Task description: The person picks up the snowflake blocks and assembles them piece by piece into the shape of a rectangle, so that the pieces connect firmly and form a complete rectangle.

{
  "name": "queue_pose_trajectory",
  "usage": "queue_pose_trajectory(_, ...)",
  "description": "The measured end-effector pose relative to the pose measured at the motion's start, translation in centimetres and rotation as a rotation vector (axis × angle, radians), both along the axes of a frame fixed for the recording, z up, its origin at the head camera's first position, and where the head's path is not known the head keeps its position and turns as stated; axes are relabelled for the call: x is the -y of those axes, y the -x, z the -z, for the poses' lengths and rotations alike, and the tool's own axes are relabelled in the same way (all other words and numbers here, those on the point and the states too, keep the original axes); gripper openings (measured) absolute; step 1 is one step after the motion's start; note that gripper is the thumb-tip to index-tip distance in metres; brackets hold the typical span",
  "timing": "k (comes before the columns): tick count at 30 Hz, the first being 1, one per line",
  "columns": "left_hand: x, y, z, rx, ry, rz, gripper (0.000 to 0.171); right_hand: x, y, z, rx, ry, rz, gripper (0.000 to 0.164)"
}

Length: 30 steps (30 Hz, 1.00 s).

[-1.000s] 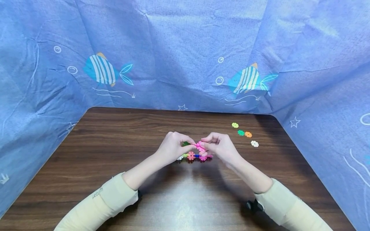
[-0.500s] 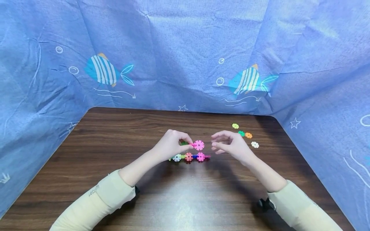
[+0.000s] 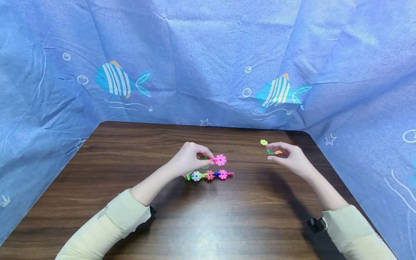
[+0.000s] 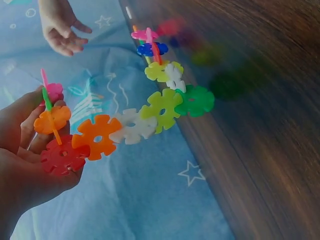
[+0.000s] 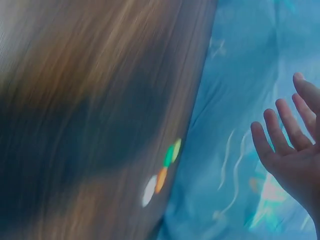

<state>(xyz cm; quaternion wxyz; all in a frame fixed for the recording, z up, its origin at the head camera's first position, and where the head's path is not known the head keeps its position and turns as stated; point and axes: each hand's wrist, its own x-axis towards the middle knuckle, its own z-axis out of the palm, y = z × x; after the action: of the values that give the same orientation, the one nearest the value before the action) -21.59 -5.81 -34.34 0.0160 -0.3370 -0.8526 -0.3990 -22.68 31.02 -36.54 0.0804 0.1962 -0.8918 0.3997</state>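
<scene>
My left hand (image 3: 188,160) pinches one end of a chain of interlocking flower discs (image 4: 97,137), near a pink disc (image 3: 220,160). In the left wrist view the chain curves from that hand through orange, red, white, yellow and green discs to blue and pink ones. Part of it stays hidden behind the left hand in the head view. My right hand (image 3: 292,159) holds nothing, its fingers spread apart. It hovers at the loose discs: a yellow disc (image 3: 264,142), a green disc (image 3: 269,152) and an orange disc (image 3: 278,152). A white disc (image 5: 149,190) appears in the right wrist view.
Everything is over a dark wood-grain table (image 3: 130,144). A blue cloth (image 3: 208,65) with printed fish hangs along its back and sides. Dark wrist devices (image 3: 316,224) sit at the cuffs of the pale sleeves.
My right hand has let go of the pink disc and moved right to the loose discs. The left hand has shifted slightly left, still pinching the chain.
</scene>
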Motion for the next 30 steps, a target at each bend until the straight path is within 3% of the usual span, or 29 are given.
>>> queue_pose_trajectory(3, 0.0, 0.1, 0.0, 0.002, 0.001, 0.014, 0.007, -1.9, 0.6, 0.9, -0.004, -0.014, 0.021, 0.041)
queue_pose_trajectory(9, 0.1, 0.3, 0.1, 0.016, 0.019, 0.039, 0.008, -5.2, 1.4, 2.7, -0.034, -0.182, 0.098, 0.045)
queue_pose_trajectory(15, 0.2, 0.4, 0.4, 0.006, 0.028, 0.067, 0.007, -7.6, 2.3, 4.0, 0.036, -0.279, 0.109, 0.045)
queue_pose_trajectory(22, 0.3, 0.4, 0.3, 0.028, 0.028, 0.069, 0.007, -9.0, 3.5, 5.7, 0.082, -0.341, 0.075, 0.041)
queue_pose_trajectory(30, 0.5, 0.7, 0.5, 0.049, 0.021, 0.073, 0.007, -8.6, 4.4, 6.2, 0.041, -0.41, 0.127, 0.029)
